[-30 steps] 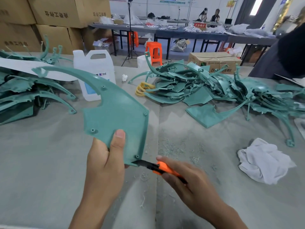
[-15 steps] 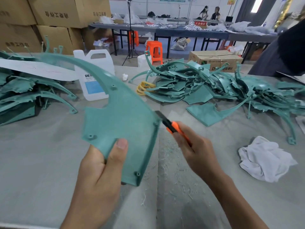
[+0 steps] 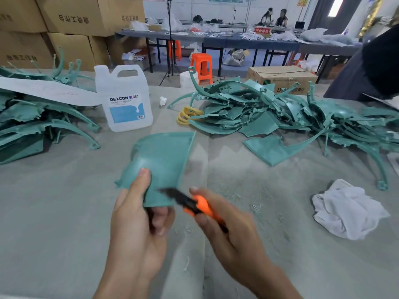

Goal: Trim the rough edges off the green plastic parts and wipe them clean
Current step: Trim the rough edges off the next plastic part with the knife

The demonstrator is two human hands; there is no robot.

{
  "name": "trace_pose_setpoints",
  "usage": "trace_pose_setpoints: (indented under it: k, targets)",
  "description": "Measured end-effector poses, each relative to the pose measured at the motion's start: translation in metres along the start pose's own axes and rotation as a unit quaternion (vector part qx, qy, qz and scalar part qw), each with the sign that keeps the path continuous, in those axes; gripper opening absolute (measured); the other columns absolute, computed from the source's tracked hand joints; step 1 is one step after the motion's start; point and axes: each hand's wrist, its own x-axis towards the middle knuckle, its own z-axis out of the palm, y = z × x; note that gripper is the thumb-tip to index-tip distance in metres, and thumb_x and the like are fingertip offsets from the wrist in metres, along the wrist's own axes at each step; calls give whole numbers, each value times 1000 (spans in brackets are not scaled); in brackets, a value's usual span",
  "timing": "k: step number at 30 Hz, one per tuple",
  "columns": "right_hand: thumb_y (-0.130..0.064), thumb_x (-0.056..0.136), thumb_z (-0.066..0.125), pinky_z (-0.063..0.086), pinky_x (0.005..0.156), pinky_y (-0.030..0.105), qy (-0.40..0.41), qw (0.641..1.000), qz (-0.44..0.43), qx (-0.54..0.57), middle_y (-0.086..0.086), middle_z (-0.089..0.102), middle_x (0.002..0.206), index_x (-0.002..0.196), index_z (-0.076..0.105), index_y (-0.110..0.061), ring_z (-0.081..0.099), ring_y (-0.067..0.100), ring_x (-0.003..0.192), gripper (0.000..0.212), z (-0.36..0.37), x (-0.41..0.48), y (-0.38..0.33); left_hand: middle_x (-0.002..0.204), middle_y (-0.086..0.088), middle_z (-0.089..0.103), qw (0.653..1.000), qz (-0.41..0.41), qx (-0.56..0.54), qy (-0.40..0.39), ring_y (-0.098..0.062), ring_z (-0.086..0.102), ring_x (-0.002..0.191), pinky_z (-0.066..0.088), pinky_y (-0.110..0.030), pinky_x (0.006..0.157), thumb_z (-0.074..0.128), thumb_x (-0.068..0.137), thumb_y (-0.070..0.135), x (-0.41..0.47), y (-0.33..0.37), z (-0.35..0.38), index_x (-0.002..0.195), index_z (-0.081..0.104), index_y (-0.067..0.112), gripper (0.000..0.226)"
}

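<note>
Trimming step in hand, wiping not yet begun on this piece. Left hand point(image 3: 138, 214) grips the green part point(image 3: 164, 160) by its near edge, thumb on the top face, fingers curled underneath. The part is held above the table point(image 3: 54, 212), in front of the jug point(image 3: 125, 98) and nearer the person. Its long axis runs near-to-far, and the pointed far corner aims just right of the jug. Right hand point(image 3: 220, 225) is wrapped round an orange knife point(image 3: 194, 203) with its dark blade aimed at the part's near right edge. Motion blur, so cannot tell whether the blade touches. Next move probably calls for seating the blade on the right edge and running it along, clear of the left thumb. Cloth point(image 3: 345, 212) lies well right of the jug, untouched. Pile of parts point(image 3: 269, 108) sits right of the jug.
</note>
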Motion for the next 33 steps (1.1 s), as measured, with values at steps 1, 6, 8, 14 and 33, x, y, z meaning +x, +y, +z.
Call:
trace_pose_setpoints:
  k: [1,6,8,14,33]
  targets:
    - [-58,102,44,45,65,8,31,999,21,9,-34,62,86,135,52,-52,58,-12,70,34,-3,8,4,46,2,33,1000,-15,1,-17,-5,22,28,18,-11,30,54,95,25,-3,0,-2,81,55,16,16]
    - [-47,101,49,55,60,43,108,970,211,-53,-8,63,70,120,59,-52,57,3,58,22,-35,51,59,57,1,59,992,-35,63,-105,-6,38,28,30,-11,31,71,80,27,-24,1,-8,94,76,22,15]
    - [-48,102,48,47,61,36,36,958,237,-160,-10,57,71,117,60,-45,54,2,61,20,-49,48,83,59,-4,58,988,-3,112,-109,-10,39,31,30,-13,33,72,75,43,-23,0,-11,90,78,30,20]
    - [-50,103,47,42,82,34,-226,859,258,-380,0,66,103,125,63,-43,59,23,100,28,-73,7,114,117,-2,74,981,33,146,-121,-20,72,105,58,-26,77,82,72,43,-2,-11,-37,112,75,32,42]
    - [-57,86,42,52,61,49,178,844,415,-289,24,62,82,101,61,-10,59,44,75,53,-213,-55,122,118,-3,74,988,-62,98,-106,-19,72,105,60,-26,74,55,86,19,6,-29,-51,123,66,18,39]
